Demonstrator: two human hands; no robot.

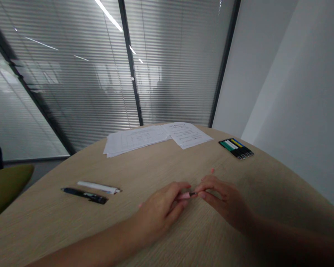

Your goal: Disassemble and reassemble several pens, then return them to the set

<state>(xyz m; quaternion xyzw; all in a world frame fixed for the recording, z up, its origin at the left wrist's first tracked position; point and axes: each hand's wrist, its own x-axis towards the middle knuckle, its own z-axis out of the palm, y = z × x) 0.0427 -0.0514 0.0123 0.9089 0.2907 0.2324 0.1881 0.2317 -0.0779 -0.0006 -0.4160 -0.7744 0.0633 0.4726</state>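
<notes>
- The pink pen (186, 195) lies crosswise between both hands, held just above the table (183, 167) near the lower middle of the frame, its dark tip showing between them.
- The left hand (158, 212) is closed on the pink barrel, thumb and fingers pinching it.
- The right hand (225, 202) is curled closed at the dark end, though the view there is dim and the exact finger contact is probably, not surely, on the tip.
- The pen looks light and stiff, but slim and smooth, so a pinch mid-barrel seems the safest hold.
- No open container shows. The pen set (236, 148), a tight row with coloured bands, lies at upper right.
- A black pen (85, 195) and a white tube (98, 187) lie side by side at left.
- Papers (156, 137) lie at the far edge, with blinds (72, 74) behind and a chair (5, 189) at left.
</notes>
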